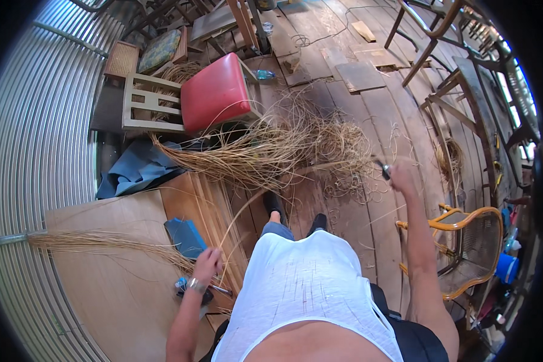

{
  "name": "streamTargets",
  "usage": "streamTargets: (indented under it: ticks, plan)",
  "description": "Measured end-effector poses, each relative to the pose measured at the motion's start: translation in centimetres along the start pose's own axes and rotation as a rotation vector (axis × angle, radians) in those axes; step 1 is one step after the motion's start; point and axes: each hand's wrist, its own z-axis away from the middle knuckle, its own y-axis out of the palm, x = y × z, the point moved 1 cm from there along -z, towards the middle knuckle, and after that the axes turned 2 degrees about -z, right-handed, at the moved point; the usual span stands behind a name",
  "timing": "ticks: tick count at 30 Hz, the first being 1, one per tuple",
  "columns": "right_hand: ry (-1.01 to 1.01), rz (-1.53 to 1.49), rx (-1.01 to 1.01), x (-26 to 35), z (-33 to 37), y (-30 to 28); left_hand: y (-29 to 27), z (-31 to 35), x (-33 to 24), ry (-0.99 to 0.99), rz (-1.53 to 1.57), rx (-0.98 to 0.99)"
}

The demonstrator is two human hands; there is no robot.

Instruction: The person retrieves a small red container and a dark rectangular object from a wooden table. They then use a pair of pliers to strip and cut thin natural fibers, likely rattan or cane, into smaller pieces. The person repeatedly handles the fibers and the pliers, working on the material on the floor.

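Note:
My left hand [208, 263], with a watch at its wrist, is closed on a long, pale rattan strip [240, 211]. The strip arches up and over to the right, close to my other hand. My right hand [402, 175] is held far out with its fingers wrapped round a small dark tool [383, 169]; its exact kind is too small to tell. A large bundle of loose rattan strands [247, 154] spreads between and beyond my hands, curling into a tangled heap [341, 142] on the floor.
A chair with a red seat [214, 93] lies beyond the bundle. At left, more strands [111, 241] lie across a wooden board [102, 277], near a blue piece [186, 237]. An orange-framed cane chair [473, 268] stands at right. Planks [359, 77] lie loose on the wooden floor.

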Motion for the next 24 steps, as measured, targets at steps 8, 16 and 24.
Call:
streamTargets:
  ticks: [8,16,24]
  plan:
    - [-0.087,-0.441,0.389,4.8,12.6,8.3,24.2,-10.2,-13.9,0.424,-0.105,0.290]
    - [-0.179,-0.460,-0.038,5.0,17.3,9.8,30.9,-9.0,-12.4,0.478,-0.378,0.530]
    - [-0.017,-0.617,0.031,3.2,17.2,12.4,30.7,-10.3,-11.3,0.440,-0.533,0.540]
